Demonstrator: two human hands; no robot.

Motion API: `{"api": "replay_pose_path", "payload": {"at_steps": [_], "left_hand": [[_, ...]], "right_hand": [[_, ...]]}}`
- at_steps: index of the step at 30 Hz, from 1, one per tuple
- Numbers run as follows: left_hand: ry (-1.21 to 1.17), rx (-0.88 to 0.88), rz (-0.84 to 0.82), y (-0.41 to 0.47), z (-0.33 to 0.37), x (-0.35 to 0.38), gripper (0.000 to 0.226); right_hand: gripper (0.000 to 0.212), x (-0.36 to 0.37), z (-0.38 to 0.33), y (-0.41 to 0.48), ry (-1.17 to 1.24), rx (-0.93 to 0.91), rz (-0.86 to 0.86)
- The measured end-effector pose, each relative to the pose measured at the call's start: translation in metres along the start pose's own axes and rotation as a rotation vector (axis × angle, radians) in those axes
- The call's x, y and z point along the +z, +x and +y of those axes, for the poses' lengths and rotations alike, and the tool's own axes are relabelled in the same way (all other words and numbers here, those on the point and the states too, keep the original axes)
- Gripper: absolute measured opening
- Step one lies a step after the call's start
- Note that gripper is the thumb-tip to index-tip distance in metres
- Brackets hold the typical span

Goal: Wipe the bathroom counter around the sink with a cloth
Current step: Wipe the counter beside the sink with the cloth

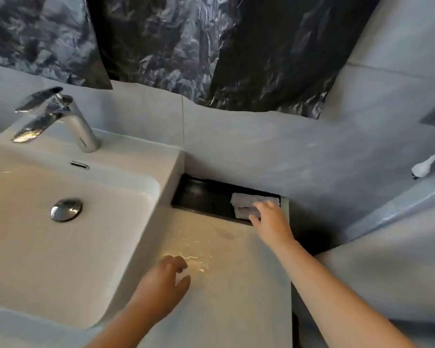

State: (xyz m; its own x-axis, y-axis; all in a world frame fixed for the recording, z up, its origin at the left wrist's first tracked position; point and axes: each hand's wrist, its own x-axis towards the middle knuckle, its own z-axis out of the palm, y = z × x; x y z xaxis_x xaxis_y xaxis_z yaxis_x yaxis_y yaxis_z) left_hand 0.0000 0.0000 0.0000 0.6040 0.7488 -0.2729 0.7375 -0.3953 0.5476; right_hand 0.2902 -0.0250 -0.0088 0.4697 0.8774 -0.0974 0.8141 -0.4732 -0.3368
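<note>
The sink (60,209) sits on the left. The left hand (161,285) hovers over the counter (224,297), fingers loosely apart. The right hand (266,217) has its fingers on the grey cloth (244,204) in the black tray (201,197). Wiping looks not started yet.

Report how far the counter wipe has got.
Done: nothing I can confirm; the counter shows glare but no clear wipe marks. In hand: the right hand is on the grey cloth in the black tray; the left hand is open over the counter. Left: wiping around the sink.
</note>
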Motion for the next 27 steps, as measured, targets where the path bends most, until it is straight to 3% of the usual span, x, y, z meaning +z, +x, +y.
{"api": "replay_pose_path", "payload": {"at_steps": [7, 12, 18, 22, 27], "left_hand": [[0.039, -0.040, 0.077, 0.044, -0.009, 0.020, 0.027], [0.084, 0.008, 0.101, 0.054, -0.029, 0.030, 0.035], [0.100, 0.010, 0.132, 0.049, -0.040, 0.039, 0.043], [0.101, -0.026, 0.125, 0.044, -0.047, 0.041, 0.035], [0.077, -0.014, 0.087, 0.037, -0.051, 0.040, 0.034]], "right_hand": [[0.046, 0.031, 0.034, 0.056, -0.113, -0.117, -0.109], [0.045, 0.041, 0.051, 0.067, -0.200, -0.257, 0.055], [0.021, 0.053, 0.051, 0.075, -0.172, -0.310, 0.230], [0.016, 0.049, 0.039, 0.076, -0.048, -0.251, 0.252], [0.014, 0.033, 0.000, 0.045, 0.177, -0.241, 0.403]]}}
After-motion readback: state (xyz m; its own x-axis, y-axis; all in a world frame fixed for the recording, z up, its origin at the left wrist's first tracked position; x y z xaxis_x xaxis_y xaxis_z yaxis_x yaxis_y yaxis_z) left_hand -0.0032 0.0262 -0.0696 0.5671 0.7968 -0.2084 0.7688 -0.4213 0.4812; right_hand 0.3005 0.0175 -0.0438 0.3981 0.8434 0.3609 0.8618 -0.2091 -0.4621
